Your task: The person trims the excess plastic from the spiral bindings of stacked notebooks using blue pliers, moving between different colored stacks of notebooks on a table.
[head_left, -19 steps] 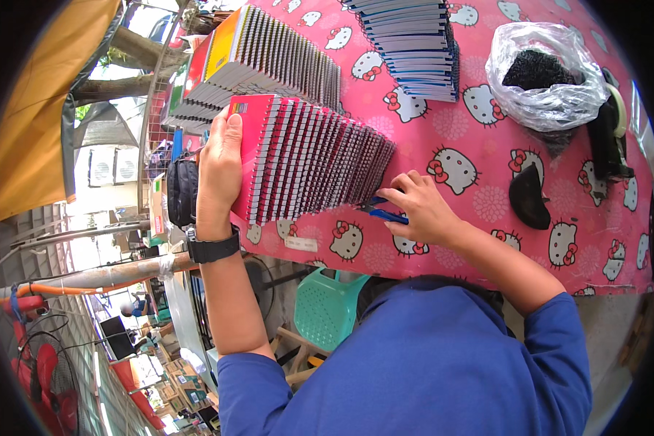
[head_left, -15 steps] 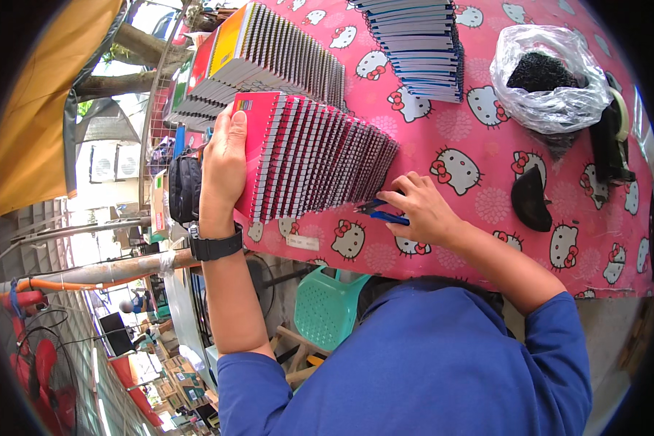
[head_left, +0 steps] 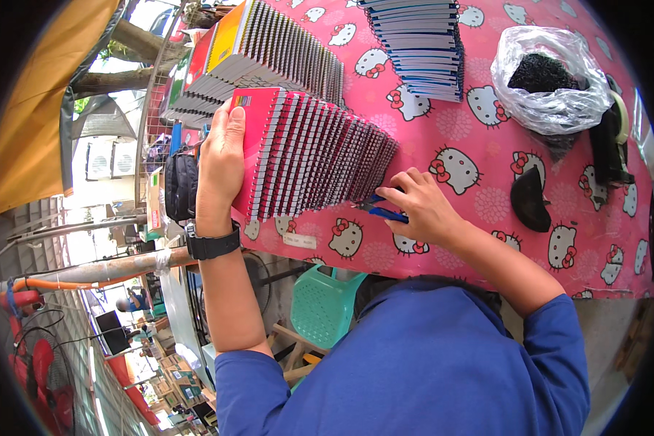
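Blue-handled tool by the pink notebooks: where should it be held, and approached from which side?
Probably by the blue handles, coming from the right: the metal tip points left toward the pink notebooks, so the handle ends lie farther from them, where the right grip holds the tool.

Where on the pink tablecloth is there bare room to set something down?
Mainly between the right hand, blue notebooks, plastic bag and black curved piece; a narrower strip lies between the blue tool and near table edge. Pink notebooks and yellow notebooks crowd the upper left.
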### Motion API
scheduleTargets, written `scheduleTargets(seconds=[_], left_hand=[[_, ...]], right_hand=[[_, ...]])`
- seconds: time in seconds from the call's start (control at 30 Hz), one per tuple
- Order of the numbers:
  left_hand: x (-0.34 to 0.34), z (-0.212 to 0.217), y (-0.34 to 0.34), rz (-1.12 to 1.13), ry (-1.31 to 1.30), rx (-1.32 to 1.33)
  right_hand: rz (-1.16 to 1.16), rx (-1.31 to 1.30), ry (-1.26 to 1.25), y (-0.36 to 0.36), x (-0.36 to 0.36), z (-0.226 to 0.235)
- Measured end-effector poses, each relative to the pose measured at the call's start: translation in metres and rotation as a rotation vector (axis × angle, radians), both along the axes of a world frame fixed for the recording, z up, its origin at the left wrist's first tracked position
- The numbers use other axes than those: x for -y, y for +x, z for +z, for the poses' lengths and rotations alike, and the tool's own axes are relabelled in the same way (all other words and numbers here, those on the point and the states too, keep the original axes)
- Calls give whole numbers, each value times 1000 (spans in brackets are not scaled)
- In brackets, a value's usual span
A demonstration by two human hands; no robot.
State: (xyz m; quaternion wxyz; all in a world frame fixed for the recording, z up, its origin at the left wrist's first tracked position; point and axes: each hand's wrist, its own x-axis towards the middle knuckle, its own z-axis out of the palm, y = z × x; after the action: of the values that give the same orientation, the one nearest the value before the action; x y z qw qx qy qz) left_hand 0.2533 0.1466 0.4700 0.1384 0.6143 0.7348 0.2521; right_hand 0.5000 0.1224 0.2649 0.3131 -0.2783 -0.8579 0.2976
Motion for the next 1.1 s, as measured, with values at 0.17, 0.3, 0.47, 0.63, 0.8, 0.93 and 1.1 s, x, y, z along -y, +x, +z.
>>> scheduleTargets(seconds=[0.17,0.3,0.47,0.63,0.8,0.93,1.1], left_hand=[[1,-1,-1,4,20,-52],[0,-2,0,6,26,-54],[-1,-2,-5,3,18,-60],[0,-2,-3,0,34,-32],[1,-3,-5,12,38,-85],[0,1,2,-1,13,-36],[0,1,6,-1,39,-50]], right_hand=[[234,-20,-719,0,-9,-2],[368,23,-1427,-3,-18,-8],[14,53,-92,-1,0,-14],[1,48,48,-3,-3,-15],[362,30,-1492,-3,-24,-17],[38,90,-252,1,-3,-13],[-47,87,-17,2,-2,-15]])
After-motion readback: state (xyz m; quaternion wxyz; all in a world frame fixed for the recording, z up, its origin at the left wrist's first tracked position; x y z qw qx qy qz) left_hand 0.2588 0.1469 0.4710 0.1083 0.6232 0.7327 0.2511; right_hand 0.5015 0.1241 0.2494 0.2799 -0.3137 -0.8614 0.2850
